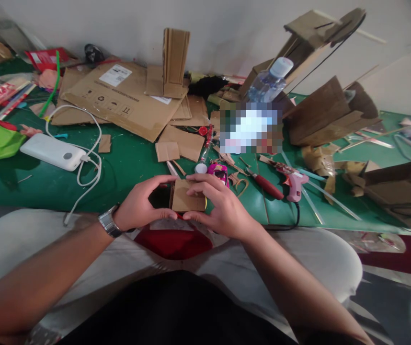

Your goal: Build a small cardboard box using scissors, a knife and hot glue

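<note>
A small cardboard box [188,197] is held between both hands at the table's near edge. My left hand [146,201] curves around its left side, thumb at the lower edge and fingertips at the upper edge. My right hand [218,203] grips the right side, with fingers over the top and the thumb below. A bit of yellow and red shows at the box's edges; what it belongs to is mostly hidden. Just behind my right fingers lies a pink and black object [219,172], beside a white round cap [200,168].
On the green table [126,167] lie a white power bank [51,152] with its cable, a flat carton [119,98], a red-handled tool [268,186] and a pink glue gun [295,184]. A water bottle [270,81] and cardboard structures [329,112] stand at the back right.
</note>
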`<action>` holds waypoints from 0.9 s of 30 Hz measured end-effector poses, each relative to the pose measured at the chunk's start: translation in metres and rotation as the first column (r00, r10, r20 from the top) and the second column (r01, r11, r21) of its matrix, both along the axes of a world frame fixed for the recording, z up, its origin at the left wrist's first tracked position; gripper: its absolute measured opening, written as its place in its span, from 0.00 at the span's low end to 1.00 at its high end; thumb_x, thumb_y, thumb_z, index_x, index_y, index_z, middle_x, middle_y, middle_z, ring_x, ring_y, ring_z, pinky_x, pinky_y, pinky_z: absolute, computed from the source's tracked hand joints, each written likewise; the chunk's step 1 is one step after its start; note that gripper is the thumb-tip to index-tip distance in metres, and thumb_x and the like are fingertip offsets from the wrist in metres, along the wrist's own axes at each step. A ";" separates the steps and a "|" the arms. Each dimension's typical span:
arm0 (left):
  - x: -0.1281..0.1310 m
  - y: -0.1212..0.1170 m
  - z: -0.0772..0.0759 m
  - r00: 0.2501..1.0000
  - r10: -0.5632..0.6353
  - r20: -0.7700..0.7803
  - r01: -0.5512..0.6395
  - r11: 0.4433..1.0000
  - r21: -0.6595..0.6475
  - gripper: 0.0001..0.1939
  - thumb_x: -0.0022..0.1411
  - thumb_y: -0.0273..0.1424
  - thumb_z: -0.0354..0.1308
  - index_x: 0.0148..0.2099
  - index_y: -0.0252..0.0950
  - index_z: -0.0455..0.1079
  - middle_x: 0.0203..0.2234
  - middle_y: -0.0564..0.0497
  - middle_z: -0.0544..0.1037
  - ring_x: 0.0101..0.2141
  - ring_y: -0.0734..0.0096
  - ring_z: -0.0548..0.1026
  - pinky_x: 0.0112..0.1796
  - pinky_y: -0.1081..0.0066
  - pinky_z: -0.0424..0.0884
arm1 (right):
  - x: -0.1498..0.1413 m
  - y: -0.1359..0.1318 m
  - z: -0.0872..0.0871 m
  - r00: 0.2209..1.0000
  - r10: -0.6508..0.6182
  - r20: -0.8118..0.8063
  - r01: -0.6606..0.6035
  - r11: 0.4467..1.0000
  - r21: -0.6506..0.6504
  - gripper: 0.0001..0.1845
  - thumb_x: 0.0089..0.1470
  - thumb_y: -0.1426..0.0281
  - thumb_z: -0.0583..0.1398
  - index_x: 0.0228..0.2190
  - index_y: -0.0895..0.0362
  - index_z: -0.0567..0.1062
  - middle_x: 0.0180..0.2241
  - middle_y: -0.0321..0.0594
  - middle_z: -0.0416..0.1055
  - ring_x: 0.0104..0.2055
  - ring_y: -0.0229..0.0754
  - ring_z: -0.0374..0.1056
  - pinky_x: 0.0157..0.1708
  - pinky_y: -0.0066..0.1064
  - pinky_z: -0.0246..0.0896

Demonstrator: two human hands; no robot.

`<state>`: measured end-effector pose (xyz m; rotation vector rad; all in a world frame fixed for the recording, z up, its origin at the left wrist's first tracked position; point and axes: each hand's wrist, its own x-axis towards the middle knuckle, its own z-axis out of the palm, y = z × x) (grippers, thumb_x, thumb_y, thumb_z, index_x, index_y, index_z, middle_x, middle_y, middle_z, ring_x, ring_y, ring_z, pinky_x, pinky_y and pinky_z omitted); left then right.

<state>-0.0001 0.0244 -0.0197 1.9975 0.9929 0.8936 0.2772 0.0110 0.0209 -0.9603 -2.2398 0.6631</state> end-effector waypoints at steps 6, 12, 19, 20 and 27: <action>-0.001 0.002 -0.002 1.000 -0.005 0.020 0.004 1.000 0.022 0.49 0.57 0.61 0.77 0.71 0.39 0.73 0.60 0.38 0.85 0.57 0.47 0.87 0.58 0.54 0.85 | -0.005 -0.001 -0.004 0.998 -0.020 -0.054 0.019 0.999 -0.027 0.28 0.61 0.48 0.74 0.51 0.53 0.77 0.64 0.58 0.77 0.65 0.59 0.78 0.62 0.51 0.78; 0.000 0.000 0.000 1.000 -0.012 0.006 0.012 1.000 0.028 0.43 0.61 0.57 0.77 0.69 0.39 0.74 0.59 0.39 0.86 0.56 0.48 0.86 0.57 0.55 0.85 | -0.001 -0.001 0.000 1.000 -0.004 -0.022 0.003 0.999 -0.047 0.33 0.60 0.48 0.75 0.56 0.54 0.76 0.65 0.61 0.76 0.67 0.62 0.76 0.64 0.56 0.77; -0.003 0.002 0.001 0.999 -0.038 0.002 0.038 0.999 -0.015 0.45 0.59 0.58 0.78 0.70 0.40 0.73 0.62 0.38 0.85 0.56 0.48 0.86 0.57 0.56 0.84 | 0.007 -0.002 0.009 1.000 -0.012 0.019 0.013 0.999 -0.048 0.33 0.63 0.54 0.75 0.61 0.56 0.74 0.63 0.60 0.78 0.66 0.61 0.76 0.63 0.55 0.77; -0.003 0.003 0.001 0.999 -0.043 0.009 0.043 0.999 -0.019 0.46 0.59 0.58 0.78 0.70 0.40 0.73 0.62 0.38 0.84 0.56 0.48 0.86 0.57 0.55 0.84 | 0.007 -0.002 0.009 1.000 -0.016 0.025 0.017 0.999 -0.050 0.34 0.63 0.54 0.75 0.61 0.56 0.73 0.63 0.59 0.78 0.66 0.61 0.76 0.63 0.55 0.77; -0.002 0.001 0.001 0.998 -0.059 0.005 0.059 0.998 0.003 0.42 0.64 0.52 0.77 0.72 0.40 0.71 0.64 0.38 0.83 0.59 0.49 0.85 0.58 0.54 0.84 | 0.004 -0.002 0.008 0.999 -0.019 0.029 0.020 0.998 -0.063 0.35 0.62 0.53 0.76 0.62 0.55 0.74 0.62 0.58 0.78 0.65 0.61 0.76 0.63 0.56 0.77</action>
